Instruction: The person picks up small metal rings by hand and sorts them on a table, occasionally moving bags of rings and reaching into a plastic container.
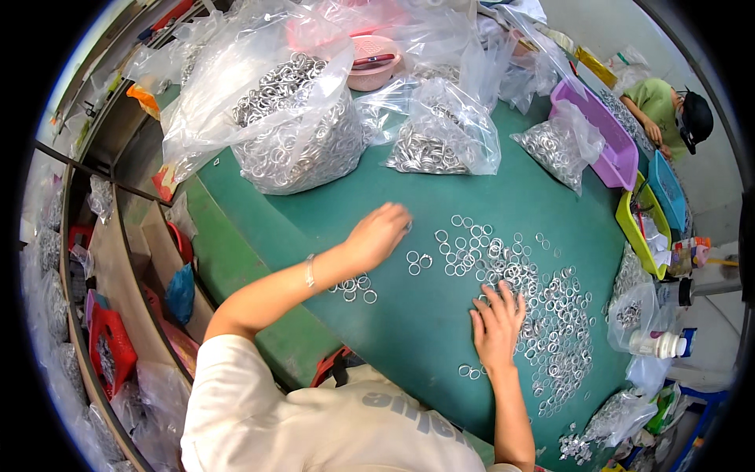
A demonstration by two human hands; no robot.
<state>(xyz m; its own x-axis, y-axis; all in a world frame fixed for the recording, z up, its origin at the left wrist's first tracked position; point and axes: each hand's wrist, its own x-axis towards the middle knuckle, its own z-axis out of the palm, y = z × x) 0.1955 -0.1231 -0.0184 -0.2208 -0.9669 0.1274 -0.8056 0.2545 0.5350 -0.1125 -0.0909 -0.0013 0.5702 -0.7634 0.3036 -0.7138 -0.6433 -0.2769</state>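
Note:
Small silver metal rings lie spread over the right half of a green table. My left hand is above the table, its fingers drawn together and slightly blurred, with a ring at the fingertips. Just right of it are a few separate rings; a small group of rings lies below my left wrist. My right hand rests at the left edge of the large spread, fingers apart over the rings. Two or three rings lie beside my right wrist.
Along the far side stand a big clear bag of rings, a smaller bag and a pink basket. Another bag, a purple basket and a yellow-green basket line the right. A person in green works beyond.

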